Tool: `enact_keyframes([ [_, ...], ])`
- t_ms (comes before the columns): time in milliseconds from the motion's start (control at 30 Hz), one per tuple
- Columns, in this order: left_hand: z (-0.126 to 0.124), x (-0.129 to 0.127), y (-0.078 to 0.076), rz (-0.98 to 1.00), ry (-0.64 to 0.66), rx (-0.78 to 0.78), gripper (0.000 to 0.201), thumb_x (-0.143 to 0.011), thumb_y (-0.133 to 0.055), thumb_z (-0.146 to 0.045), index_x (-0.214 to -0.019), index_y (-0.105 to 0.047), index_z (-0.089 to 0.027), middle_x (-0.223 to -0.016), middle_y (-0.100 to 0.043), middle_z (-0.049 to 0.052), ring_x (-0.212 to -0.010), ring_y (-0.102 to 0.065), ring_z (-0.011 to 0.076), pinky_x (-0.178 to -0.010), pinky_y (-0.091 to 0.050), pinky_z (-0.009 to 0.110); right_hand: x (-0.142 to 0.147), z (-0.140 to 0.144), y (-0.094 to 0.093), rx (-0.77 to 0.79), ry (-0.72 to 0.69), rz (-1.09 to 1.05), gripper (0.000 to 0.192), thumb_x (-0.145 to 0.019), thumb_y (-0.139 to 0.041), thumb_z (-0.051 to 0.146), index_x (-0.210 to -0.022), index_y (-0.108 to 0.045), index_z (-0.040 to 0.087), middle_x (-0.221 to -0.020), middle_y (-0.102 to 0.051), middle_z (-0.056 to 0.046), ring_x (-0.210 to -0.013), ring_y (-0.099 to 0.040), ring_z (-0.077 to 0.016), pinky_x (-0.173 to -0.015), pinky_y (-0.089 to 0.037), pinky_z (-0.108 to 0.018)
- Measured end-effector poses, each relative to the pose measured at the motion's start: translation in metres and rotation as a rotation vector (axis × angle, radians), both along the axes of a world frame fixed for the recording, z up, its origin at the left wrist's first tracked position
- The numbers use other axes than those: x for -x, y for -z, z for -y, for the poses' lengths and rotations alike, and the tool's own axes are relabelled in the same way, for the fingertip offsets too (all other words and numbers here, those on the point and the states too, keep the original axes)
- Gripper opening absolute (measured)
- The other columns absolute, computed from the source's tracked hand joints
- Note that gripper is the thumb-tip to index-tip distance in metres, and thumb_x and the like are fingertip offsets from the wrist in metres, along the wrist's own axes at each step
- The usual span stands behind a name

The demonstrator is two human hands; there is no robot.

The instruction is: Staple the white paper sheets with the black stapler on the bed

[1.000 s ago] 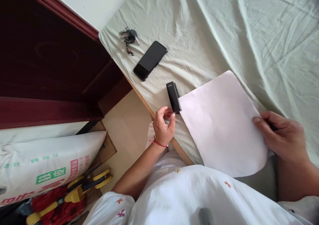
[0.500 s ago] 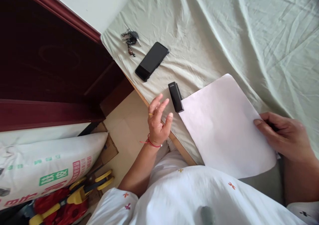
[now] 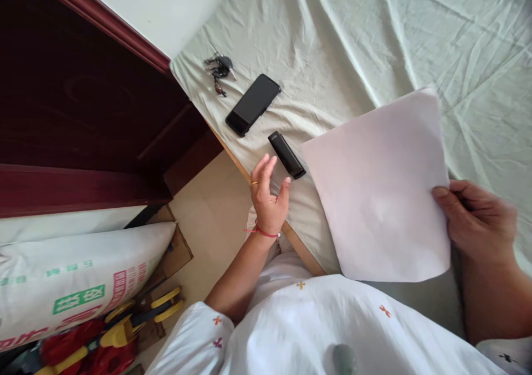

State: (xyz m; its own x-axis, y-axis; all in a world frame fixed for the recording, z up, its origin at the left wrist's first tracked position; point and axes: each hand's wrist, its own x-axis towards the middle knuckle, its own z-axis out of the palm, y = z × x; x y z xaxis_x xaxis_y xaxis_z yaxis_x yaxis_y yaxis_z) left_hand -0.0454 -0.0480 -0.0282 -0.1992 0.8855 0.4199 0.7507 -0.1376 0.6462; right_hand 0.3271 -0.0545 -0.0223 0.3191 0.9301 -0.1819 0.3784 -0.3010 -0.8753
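Observation:
Gripped at its right edge by my right hand, with the thumb on top, is a sheet of white paper. The paper's left corner is apart from a black stapler, which lies on the cloth-covered surface. Just beside the stapler's near side, my left hand is raised with fingers apart and nothing in it. A red string bracelet circles that wrist.
A black phone and a bunch of keys lie on the pale green cloth. To the left stand a dark red wooden panel, a printed white sack and a red and yellow object.
My right hand has pulled the paper's corner out of the stapler and lifted the sheet slightly. The stapler has turned and shifted a little left. My left hand remains open beside it.

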Motion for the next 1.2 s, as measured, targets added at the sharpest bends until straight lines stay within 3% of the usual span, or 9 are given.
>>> enact_keyframes([
  [100, 0.015, -0.008, -0.005, 0.353, -0.058, 0.084, 0.04, -0.103, -0.06, -0.054, -0.126, -0.068, -0.023, -0.123, -0.075, 0.013, -0.105, -0.075, 0.0211, -0.077, -0.063, 0.031, 0.006, -0.001, -0.002, -0.035, 0.212, -0.292, 0.031, -0.068, -0.093, 0.043, -0.089, -0.08, 0.023, -0.077, -0.071, 0.0, -0.062, -0.056, -0.0118, -0.057, -0.045, -0.025],
  [233, 0.034, -0.018, -0.014, 0.766, 0.19, 0.437, 0.061, -0.105, -0.038, -0.068, -0.122, -0.073, -0.021, -0.102, -0.08, 0.013, -0.084, -0.076, 0.0229, -0.054, -0.056, 0.031, 0.01, 0.001, -0.003, -0.029, 0.14, -0.284, 0.029, -0.071, -0.092, 0.043, -0.091, -0.082, 0.024, -0.08, -0.075, -0.001, -0.064, -0.059, -0.0121, -0.058, -0.048, -0.024],
  [367, 0.035, -0.025, -0.025, 0.749, 0.292, 0.573, 0.055, -0.096, -0.059, -0.072, -0.109, -0.079, -0.023, -0.08, -0.075, 0.007, -0.07, -0.069, 0.0214, -0.054, -0.053, 0.033, 0.008, 0.004, 0.0, -0.039, -0.037, -0.212, 0.022, -0.081, -0.087, 0.042, -0.096, -0.084, 0.026, -0.084, -0.077, -0.001, -0.066, -0.059, -0.0105, -0.061, -0.047, -0.022],
  [533, 0.028, -0.035, -0.028, 0.793, 0.218, 0.658, 0.047, -0.091, -0.072, -0.064, -0.071, -0.07, -0.021, -0.053, -0.055, -0.003, -0.047, -0.047, 0.0113, -0.046, -0.035, 0.026, 0.009, 0.004, -0.001, -0.104, -0.065, -0.179, 0.019, -0.084, -0.085, 0.041, -0.094, -0.083, 0.026, -0.082, -0.076, -0.001, -0.067, -0.058, -0.01, -0.062, -0.048, -0.02],
  [800, 0.019, -0.045, -0.013, 0.835, -0.064, 0.532, 0.058, -0.072, -0.088, -0.066, -0.063, -0.054, -0.02, -0.053, -0.046, -0.007, -0.048, -0.036, 0.0069, -0.046, -0.029, 0.023, 0.005, 0.002, -0.004, -0.008, -0.21, -0.146, 0.036, -0.069, -0.094, 0.045, -0.092, -0.077, 0.023, -0.077, -0.071, 0.0, -0.063, -0.057, -0.0118, -0.052, -0.046, -0.02],
  [933, 0.021, -0.048, -0.007, 0.772, -0.026, 0.406, 0.055, -0.084, -0.081, -0.062, -0.065, -0.051, -0.019, -0.06, -0.042, -0.006, -0.058, -0.036, 0.0086, -0.055, -0.031, 0.024, 0.002, 0.003, -0.003, 0.08, -0.224, -0.054, 0.038, -0.079, -0.086, 0.053, -0.103, -0.079, 0.024, -0.089, -0.074, -0.001, -0.073, -0.06, -0.0141, -0.059, -0.05, -0.021],
  [1000, 0.023, -0.049, -0.006, 0.709, 0.006, 0.366, 0.051, -0.092, -0.074, -0.058, -0.068, -0.052, -0.019, -0.061, -0.041, -0.005, -0.059, -0.036, 0.009, -0.056, -0.031, 0.025, 0.001, 0.003, -0.003, 0.093, -0.254, -0.001, 0.038, -0.083, -0.081, 0.056, -0.103, -0.079, 0.023, -0.083, -0.07, 0.0, -0.07, -0.056, -0.0138, -0.056, -0.047, -0.022],
  [1133, 0.024, -0.052, -0.003, 0.76, 0.017, 0.273, 0.037, -0.093, -0.075, -0.056, -0.098, -0.061, -0.023, -0.065, -0.047, -0.007, -0.056, -0.042, 0.0085, -0.055, -0.035, 0.023, -0.001, 0.002, -0.002, 0.066, -0.293, 0.15, 0.033, -0.088, -0.076, 0.055, -0.093, -0.076, 0.021, -0.07, -0.059, 0.002, -0.062, -0.047, -0.0111, -0.049, -0.038, -0.02],
  [1200, 0.024, -0.053, -0.002, 0.849, 0.007, 0.248, 0.046, -0.09, -0.08, -0.054, -0.117, -0.055, -0.026, -0.073, -0.055, -0.007, -0.054, -0.045, 0.0078, -0.052, -0.037, 0.022, -0.002, 0.002, 0.0, 0.036, -0.274, 0.181, 0.031, -0.089, -0.075, 0.053, -0.093, -0.074, 0.021, -0.07, -0.059, 0.003, -0.061, -0.046, -0.0105, -0.047, -0.035, -0.02],
])
